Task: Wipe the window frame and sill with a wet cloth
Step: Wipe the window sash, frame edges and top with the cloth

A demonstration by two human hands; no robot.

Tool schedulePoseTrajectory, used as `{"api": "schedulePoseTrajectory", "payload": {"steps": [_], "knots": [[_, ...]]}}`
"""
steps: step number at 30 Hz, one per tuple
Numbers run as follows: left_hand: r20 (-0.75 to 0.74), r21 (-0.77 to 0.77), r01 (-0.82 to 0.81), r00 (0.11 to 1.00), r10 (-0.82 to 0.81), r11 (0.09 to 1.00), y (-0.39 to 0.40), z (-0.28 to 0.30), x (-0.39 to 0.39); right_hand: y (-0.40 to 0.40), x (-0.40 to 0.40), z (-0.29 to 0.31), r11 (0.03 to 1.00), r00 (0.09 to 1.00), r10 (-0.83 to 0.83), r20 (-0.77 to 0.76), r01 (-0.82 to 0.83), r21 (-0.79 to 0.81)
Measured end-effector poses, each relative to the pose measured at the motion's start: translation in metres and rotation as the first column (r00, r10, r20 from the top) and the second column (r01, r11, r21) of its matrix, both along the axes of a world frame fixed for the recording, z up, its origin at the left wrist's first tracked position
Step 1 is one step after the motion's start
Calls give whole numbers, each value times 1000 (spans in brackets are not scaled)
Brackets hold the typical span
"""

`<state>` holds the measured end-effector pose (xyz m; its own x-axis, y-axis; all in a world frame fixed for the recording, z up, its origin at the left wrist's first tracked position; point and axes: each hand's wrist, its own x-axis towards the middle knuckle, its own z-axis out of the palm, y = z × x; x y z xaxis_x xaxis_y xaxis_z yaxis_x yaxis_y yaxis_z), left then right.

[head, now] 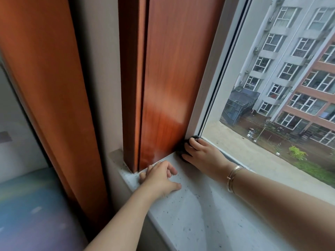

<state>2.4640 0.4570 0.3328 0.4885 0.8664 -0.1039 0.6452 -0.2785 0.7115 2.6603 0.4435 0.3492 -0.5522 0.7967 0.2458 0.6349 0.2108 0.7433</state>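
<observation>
A dark cloth (181,151) is pressed into the bottom left corner of the window, where the pale window frame (208,82) meets the speckled white sill (195,211). My right hand (201,153) grips the cloth, fingers curled over it, so most of it is hidden. My left hand (160,178) rests on the sill near its left end, fingers loosely bent, holding nothing. A wet-looking sheen shows on the sill and on the reddish wooden side panel (174,78).
The reddish wooden panel and a wooden post (131,87) rise directly left of the cloth. An orange-brown curtain (49,98) hangs further left. The glass pane (282,73) looks out on apartment blocks. A blue patterned surface (36,211) lies below left.
</observation>
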Motion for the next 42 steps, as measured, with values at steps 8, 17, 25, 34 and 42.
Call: {"api": "schedulePoseTrajectory", "payload": {"steps": [8,17,25,34,42], "knots": [[15,-29,-6,1000,6,1000,0,5,-1,-3,-2,75,998,999,-24,25,23,54],[8,-38,-25,1000,26,999,1,3,-1,-3,-8,29,983,997,-70,-32,74,171],[-15,-15,-21,1000,21,1000,1,1,0,3,-12,2,984,980,-177,92,178,-10],[-19,5,-15,1000,15,1000,-17,27,-3,3,-12,116,958,953,-253,166,223,181],[-63,740,84,996,-55,667,-2,185,-28,2,-13,195,933,943,-304,135,266,243]]}}
